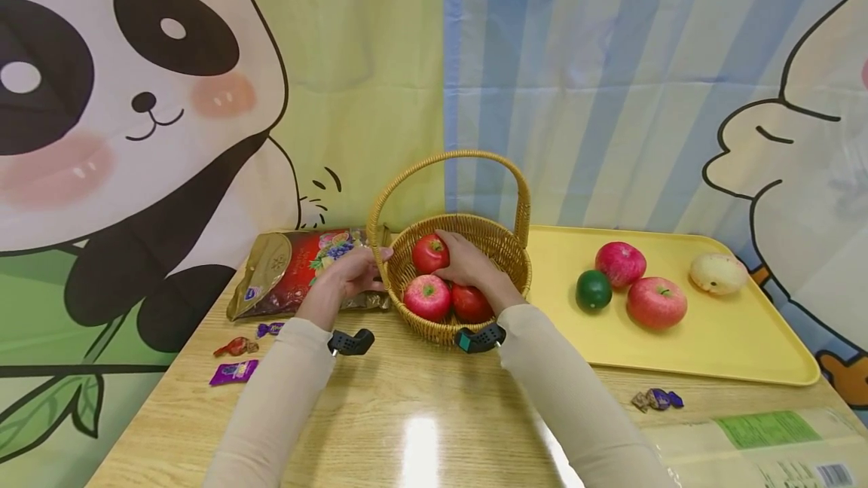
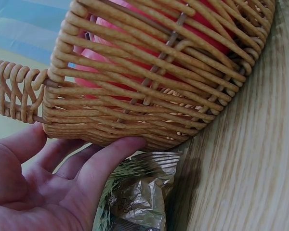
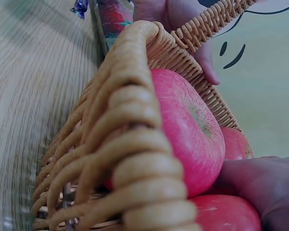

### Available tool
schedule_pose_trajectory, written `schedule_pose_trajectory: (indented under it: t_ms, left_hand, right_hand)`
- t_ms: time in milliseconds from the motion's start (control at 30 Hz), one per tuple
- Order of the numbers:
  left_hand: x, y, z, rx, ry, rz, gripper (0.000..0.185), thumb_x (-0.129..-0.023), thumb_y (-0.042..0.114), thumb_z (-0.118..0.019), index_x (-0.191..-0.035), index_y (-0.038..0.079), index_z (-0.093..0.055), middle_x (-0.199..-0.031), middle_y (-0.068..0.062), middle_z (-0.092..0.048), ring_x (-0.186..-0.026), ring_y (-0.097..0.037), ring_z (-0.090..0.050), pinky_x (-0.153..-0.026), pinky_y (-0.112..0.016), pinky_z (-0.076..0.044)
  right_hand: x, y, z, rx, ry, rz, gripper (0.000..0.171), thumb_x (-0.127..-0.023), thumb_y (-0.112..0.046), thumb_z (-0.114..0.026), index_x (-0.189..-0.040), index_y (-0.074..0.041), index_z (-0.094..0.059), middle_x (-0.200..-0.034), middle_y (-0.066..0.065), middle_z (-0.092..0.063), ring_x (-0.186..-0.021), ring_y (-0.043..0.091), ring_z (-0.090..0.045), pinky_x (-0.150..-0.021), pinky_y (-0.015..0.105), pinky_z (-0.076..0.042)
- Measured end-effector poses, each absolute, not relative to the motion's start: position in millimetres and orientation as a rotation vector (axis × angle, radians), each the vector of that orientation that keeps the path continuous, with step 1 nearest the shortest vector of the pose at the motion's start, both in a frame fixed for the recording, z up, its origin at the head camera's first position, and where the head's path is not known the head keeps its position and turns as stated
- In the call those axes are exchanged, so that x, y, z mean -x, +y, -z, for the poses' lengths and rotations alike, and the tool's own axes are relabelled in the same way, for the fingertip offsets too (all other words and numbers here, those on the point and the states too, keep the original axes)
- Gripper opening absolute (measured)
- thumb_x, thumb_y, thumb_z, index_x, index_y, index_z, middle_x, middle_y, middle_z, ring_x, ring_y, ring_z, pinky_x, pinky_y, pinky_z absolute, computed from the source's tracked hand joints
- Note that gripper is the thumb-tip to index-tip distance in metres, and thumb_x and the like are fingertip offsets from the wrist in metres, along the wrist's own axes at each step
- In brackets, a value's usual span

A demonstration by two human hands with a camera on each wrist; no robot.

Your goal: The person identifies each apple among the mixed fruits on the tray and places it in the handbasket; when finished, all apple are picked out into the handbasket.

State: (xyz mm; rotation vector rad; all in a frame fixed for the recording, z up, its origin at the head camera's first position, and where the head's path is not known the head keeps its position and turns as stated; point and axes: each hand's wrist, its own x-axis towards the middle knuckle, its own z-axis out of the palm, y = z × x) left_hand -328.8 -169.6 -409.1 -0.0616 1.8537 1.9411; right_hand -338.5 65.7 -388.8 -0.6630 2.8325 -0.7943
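Inside wicker basket (image 1: 505, 258), at its back, top red apple (image 1: 430, 253) is being gripped by right hand (image 1: 468, 260), fingers curled round it. Two more red apples (image 1: 427, 297) lying below, toward basket's front. Left of basket, rim is being steadied by left hand (image 1: 356, 271), fingers straight against weave, nothing clasped. Snack bag (image 1: 288, 269) lying just left of basket. Apple judged firm, smooth, moderately heavy, bruisable; best taken round widest part. Basket judged light, stiff, likely to slide unless braced.
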Motion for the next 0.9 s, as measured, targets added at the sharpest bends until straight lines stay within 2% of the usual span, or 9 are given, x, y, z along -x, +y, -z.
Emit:
schedule_pose_trajectory:
  t_ms: [200, 533, 633, 800, 900]
  left_hand:
    - [332.4, -170.5, 412.5, 0.067, 1.863, -1.944, 0.041, -0.103, 0.021, -0.045, -0.136, -0.004, -0.044, -0.134, -0.022, -0.053, -0.117, -0.029, -0.057, -0.09, -0.045, -0.053]
    - [323.6, -170.8, 402.5, 0.048, 1.828, -1.927, 0.047, -0.103, 0.022, -0.045, -0.141, -0.005, -0.038, -0.146, -0.026, -0.039, -0.13, -0.036, -0.047, -0.087, -0.041, -0.055]
    - [321.6, -170.3, 400.4, 0.051, 1.82, -1.93, 0.046, -0.102, 0.021, -0.046, -0.14, -0.005, -0.039, -0.143, -0.026, -0.043, -0.126, -0.035, -0.051, -0.084, -0.039, -0.056]
    - [319.7, -170.0, 397.5, 0.065, 1.821, -1.944, 0.043, -0.102, 0.02, -0.048, -0.136, -0.006, -0.042, -0.127, -0.019, -0.056, -0.111, -0.027, -0.061, -0.079, -0.036, -0.058]
    - [320.2, -170.1, 398.0, 0.065, 1.83, -1.942, 0.044, -0.102, 0.02, -0.048, -0.136, -0.006, -0.041, -0.126, -0.018, -0.057, -0.109, -0.026, -0.062, -0.078, -0.035, -0.058]
  right_hand:
    - [336.2, 65.9, 386.5, 0.676, 2.859, 0.78, 0.081, -0.086, -0.026, -0.072, -0.152, -0.014, -0.028, -0.153, 0.015, -0.035, -0.137, 0.033, -0.041, -0.111, 0.051, -0.036]
    - [334.3, 65.6, 387.0, 0.715, 2.869, 0.757, 0.082, -0.087, -0.029, -0.072, -0.154, -0.014, -0.026, -0.155, 0.015, -0.032, -0.137, 0.033, -0.042, -0.111, 0.05, -0.037]
    - [332.7, 66.6, 386.3, 0.742, 2.887, 0.748, 0.08, -0.088, -0.031, -0.071, -0.153, -0.013, -0.027, -0.155, 0.015, -0.032, -0.136, 0.033, -0.042, -0.111, 0.049, -0.037]
    - [329.1, 70.0, 382.8, 0.756, 2.912, 0.736, 0.077, -0.089, -0.037, -0.069, -0.152, -0.016, -0.029, -0.155, 0.013, -0.033, -0.136, 0.032, -0.043, -0.109, 0.052, -0.039]
    - [326.3, 72.7, 379.4, 0.767, 2.925, 0.72, 0.077, -0.089, -0.039, -0.068, -0.152, -0.017, -0.03, -0.155, 0.012, -0.033, -0.136, 0.033, -0.043, -0.107, 0.054, -0.04]
